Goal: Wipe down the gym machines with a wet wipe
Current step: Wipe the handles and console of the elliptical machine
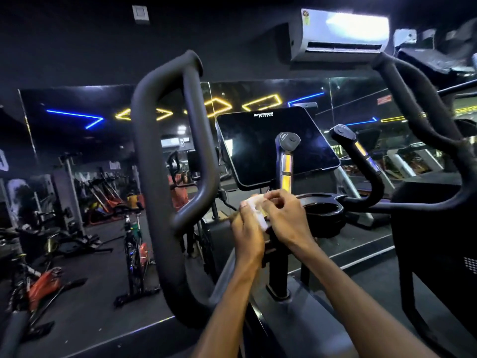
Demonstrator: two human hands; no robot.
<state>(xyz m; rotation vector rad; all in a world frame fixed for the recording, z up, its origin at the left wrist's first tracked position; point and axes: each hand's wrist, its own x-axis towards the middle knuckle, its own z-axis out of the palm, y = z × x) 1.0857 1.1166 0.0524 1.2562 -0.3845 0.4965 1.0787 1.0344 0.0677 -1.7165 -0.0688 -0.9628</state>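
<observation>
Little of the job looks done from here: both your hands are busy with the wet wipe (254,213) itself, not with any surface, so by my reckoning you are readying or refolding it and the wiping of this machine lies ahead. Far left, spin bikes (133,244) stand in a dim row on the floor, well apart from you. Next comes the big left handlebar loop (165,177), near and tall, just left of your forearms. Your left hand (247,231) curls round the wipe from below, fingers closed on the white wad; your right hand (285,218) pinches its upper edge between thumb and fingertips, just in front of the centre post. The light is poor and the wipe bunched, so whether it is folded or being pulled open I cannot tell. Behind the hands stands the dark console screen (273,148), with two short grip handles (287,156) before it and a cup holder (322,210) just right of your right hand. Far right, the right handlebar loop (423,117) curves up. An air conditioner (340,34) hangs above. Those grips crowd the screen, so reaching it means working between them.
</observation>
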